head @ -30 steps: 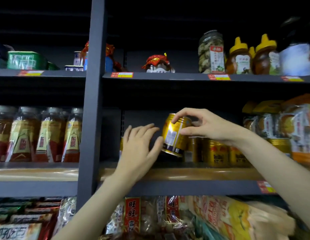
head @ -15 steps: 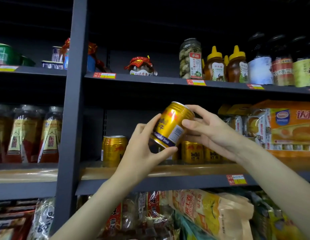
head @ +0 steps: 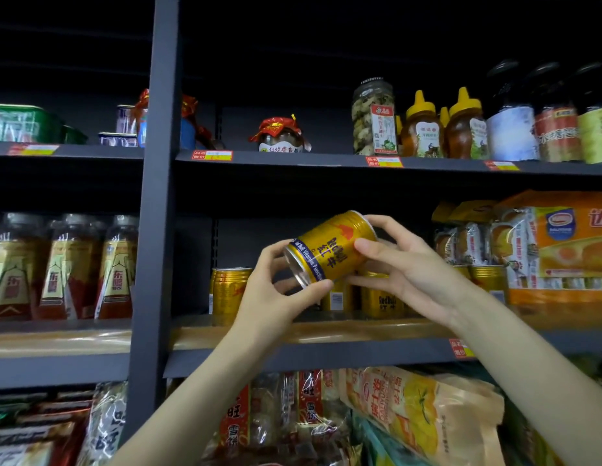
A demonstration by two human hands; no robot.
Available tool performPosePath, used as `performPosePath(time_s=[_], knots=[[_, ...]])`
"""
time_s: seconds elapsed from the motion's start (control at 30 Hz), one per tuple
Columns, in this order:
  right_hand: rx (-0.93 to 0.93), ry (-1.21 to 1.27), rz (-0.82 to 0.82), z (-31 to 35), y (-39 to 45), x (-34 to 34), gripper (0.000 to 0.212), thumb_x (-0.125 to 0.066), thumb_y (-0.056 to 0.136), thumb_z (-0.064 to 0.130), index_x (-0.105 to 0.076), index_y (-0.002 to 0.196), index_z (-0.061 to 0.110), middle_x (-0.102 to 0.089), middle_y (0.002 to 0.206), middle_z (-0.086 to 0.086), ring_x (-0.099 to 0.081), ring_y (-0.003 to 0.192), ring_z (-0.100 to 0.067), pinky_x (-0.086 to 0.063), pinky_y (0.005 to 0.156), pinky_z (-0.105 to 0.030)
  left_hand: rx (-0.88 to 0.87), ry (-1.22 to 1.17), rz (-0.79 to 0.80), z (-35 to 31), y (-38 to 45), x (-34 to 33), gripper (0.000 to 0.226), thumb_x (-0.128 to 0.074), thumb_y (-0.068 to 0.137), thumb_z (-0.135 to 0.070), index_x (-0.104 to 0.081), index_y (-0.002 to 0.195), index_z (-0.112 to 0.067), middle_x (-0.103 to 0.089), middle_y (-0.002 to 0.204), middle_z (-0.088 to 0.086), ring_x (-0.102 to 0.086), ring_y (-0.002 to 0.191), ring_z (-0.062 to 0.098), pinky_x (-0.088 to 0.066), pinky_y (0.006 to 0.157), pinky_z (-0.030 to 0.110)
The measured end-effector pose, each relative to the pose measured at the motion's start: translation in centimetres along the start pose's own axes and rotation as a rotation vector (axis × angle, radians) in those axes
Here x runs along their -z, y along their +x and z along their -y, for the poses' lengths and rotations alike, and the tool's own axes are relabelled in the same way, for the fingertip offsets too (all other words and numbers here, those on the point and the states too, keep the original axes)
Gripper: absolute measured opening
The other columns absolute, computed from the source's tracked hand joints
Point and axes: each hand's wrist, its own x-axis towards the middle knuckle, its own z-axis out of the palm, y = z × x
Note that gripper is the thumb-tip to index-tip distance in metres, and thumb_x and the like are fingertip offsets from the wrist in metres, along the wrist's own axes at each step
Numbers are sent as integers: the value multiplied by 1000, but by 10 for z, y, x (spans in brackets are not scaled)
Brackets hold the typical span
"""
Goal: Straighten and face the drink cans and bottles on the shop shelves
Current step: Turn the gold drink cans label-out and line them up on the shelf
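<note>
Item held: gold drink can point(head: 329, 252), centre of frame, tilted on its side with one silver end toward lower left, raised clear of the wooden shelf point(head: 377, 329). Left hand point(head: 276, 297) curls thumb and fingers round the lower silver end; right hand point(head: 414, 280) grips the upper body, thumb across the label, fingers behind. Both hands closed on the can.

Middle shelf, centre: standing gold cans point(head: 230, 294), one at left of the hands, more partly hidden behind them; contents not visible.

Middle shelf, left of frame: bottles of dark red-brown drink point(head: 57, 267) with red and cream labels.

Middle shelf, right: orange cake box point(head: 568, 243) and wrapped packs beside it.

Upper shelf, right of centre: clear tall jar point(head: 373, 116) packed with pale pieces; two honey bottles point(head: 444, 129) with yellow caps; dark bottles further right. Centre: small jar point(head: 282, 137) under red wrapping.

Lower shelf: bagged snacks point(head: 420, 422).
</note>
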Motion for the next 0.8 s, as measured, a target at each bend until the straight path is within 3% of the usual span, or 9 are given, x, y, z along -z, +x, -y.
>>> performPosePath(time_s=[0.1,0.27,0.43,0.53,0.7,0.8], knots=[[-69,9,-3,-2,3,0,48,-69,70,25,-58,116,21,-60,116,-13,-68,99,-29,-58,80,-39,-101,121,17,-2,1,7,64,-75,71,-1,-45,118,-31,-54,113,-8,-59,93,-10,-49,66,8],[-21,19,-75,-10,4,-3,49,-70,68,22,-56,115,17,-66,108,-11,-66,102,-27,-58,80,-40,-100,181,104,-2,1,12,67,-74,73,-3,-40,119,-38,-48,119,-16,-61,99,-4,-52,71,14],[86,-33,-81,-8,3,0,45,-71,66,20,-57,109,19,-66,111,-5,-66,101,-19,-57,77,-32,110,-97,141,-1,3,15,68,-74,68,-23,-42,127,-33,-59,119,6,-68,96,18,-55,85,32],[101,-27,-42,-6,2,2,51,-78,60,26,-59,107,21,-67,110,-3,-66,101,-18,-55,73,-27,162,-227,148,-1,1,15,67,-73,64,-24,-45,125,-27,-64,113,10,-68,97,20,-55,85,31],[-49,4,-17,-1,1,5,46,-70,69,14,-56,112,16,-63,117,-12,-66,104,-26,-57,82,-36,-55,32,81,-2,2,16,63,-74,70,-17,-45,124,-32,-58,116,-1,-66,98,8,-55,76,22],[-219,79,-44,-7,0,2,38,-67,74,20,-56,108,11,-59,120,-21,-67,100,-35,-55,87,-42,-197,185,77,-2,4,19,67,-76,72,-11,-43,125,-38,-53,120,-12,-59,106,4,-54,79,20]])
